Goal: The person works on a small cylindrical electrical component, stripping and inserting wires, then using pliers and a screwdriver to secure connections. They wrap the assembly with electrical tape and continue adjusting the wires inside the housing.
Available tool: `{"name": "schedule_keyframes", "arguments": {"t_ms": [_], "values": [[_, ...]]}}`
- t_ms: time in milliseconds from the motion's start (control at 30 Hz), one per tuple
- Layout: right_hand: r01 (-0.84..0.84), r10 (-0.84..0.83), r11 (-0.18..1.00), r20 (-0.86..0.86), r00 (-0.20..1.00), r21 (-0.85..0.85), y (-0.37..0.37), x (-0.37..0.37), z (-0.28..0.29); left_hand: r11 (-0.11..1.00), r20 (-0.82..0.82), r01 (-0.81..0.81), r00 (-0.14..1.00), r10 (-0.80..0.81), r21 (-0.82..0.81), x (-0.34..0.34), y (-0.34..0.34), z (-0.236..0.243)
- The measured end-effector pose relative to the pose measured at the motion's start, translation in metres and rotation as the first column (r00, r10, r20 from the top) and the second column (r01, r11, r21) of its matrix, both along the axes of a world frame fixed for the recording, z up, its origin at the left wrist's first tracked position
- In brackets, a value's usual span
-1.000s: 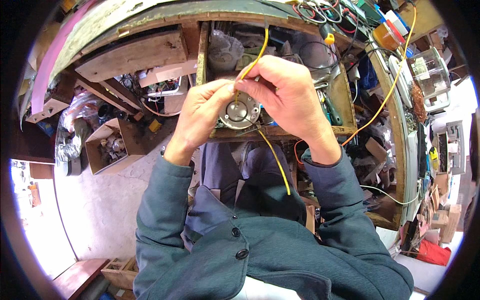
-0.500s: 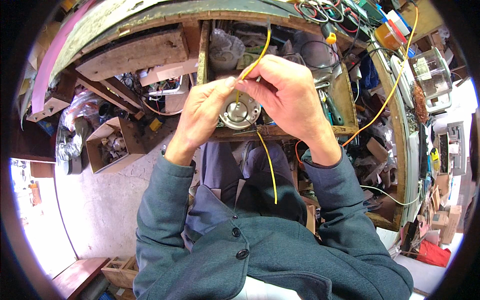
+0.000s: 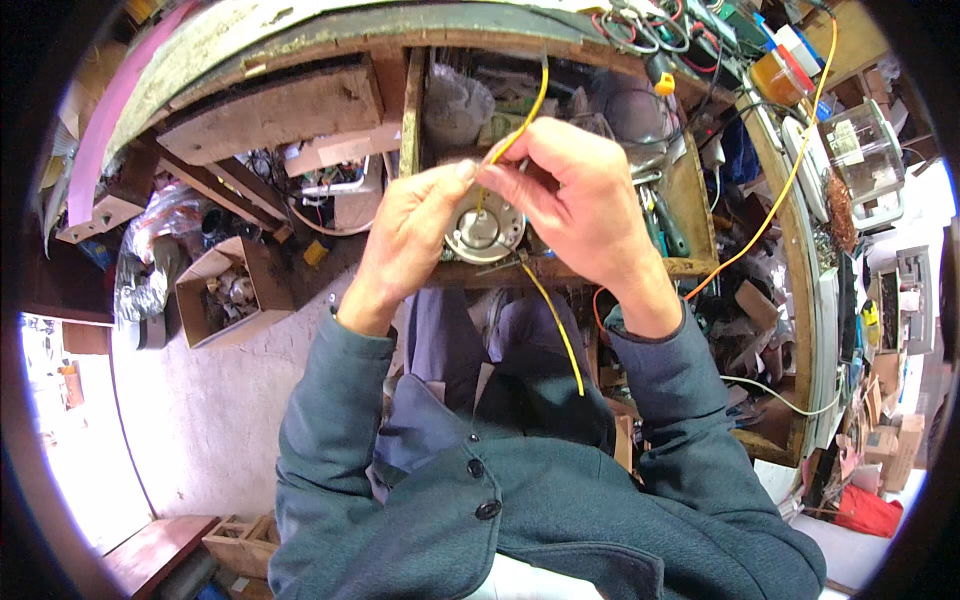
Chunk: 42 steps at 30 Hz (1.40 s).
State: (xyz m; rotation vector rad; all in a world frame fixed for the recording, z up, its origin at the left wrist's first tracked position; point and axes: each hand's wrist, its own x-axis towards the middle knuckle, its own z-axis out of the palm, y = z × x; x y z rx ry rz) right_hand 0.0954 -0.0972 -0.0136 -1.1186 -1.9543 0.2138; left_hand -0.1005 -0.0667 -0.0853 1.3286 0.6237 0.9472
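Both hands meet above the open drawer. My left hand (image 3: pixel 412 228) pinches a thin yellow sleeved wire (image 3: pixel 527 119) between thumb and forefinger. Right beside it, my right hand (image 3: pixel 580 195) is closed on the same wire, whose upper end sticks up past the knuckles. Below the fingertips sits a round silver metal housing (image 3: pixel 485 243) with holes around its rim; the yellow wire runs down into its middle. A second yellow length (image 3: pixel 562 335) leaves the housing's near edge and hangs over my lap. What touches the fingertips exactly is hidden.
The wooden drawer (image 3: pixel 690 205) holds a plastic bag (image 3: pixel 458 108), a green-handled tool (image 3: pixel 672 238) and other parts. Tangled test leads (image 3: pixel 655 30) lie on the bench at upper right. At left, a cardboard box (image 3: pixel 232 292) stands with scrap pieces. An orange-yellow cord (image 3: pixel 775 200) runs down the right.
The hanging yellow length has swung to the right and its end sits slightly higher. The housing has shifted slightly in view. Both hands keep their pinch on the wire.
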Motion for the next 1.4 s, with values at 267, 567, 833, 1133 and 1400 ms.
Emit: {"name": "schedule_keyframes", "arguments": {"t_ms": [267,567,833,1133,1400], "values": [[-0.008,0.075,0.956,0.217,0.973,-0.293,-0.017,-0.002,0.013,0.981,0.014,-0.192,0.981,0.192,0.015,0.011,-0.002,0.007],[0.018,0.026,0.961,0.155,0.988,-0.275,-0.005,0.004,0.016,0.985,0.130,-0.130,0.981,0.144,-0.109,0.009,0.002,0.007],[0.010,0.008,0.976,0.085,0.996,-0.216,0.008,0.016,0.019,0.986,0.229,-0.008,0.972,0.047,-0.166,0.007,0.005,0.000],[-0.286,0.056,0.801,-0.409,0.911,-0.526,0.016,0.025,0.021,0.999,0.236,0.009,0.972,0.002,-0.043,0.009,0.002,0.003],[-0.473,-0.011,0.642,-0.625,0.781,-0.603,0.020,0.030,0.017,0.995,0.223,-0.094,0.970,0.100,-0.035,0.008,-0.001,0.002]]}}
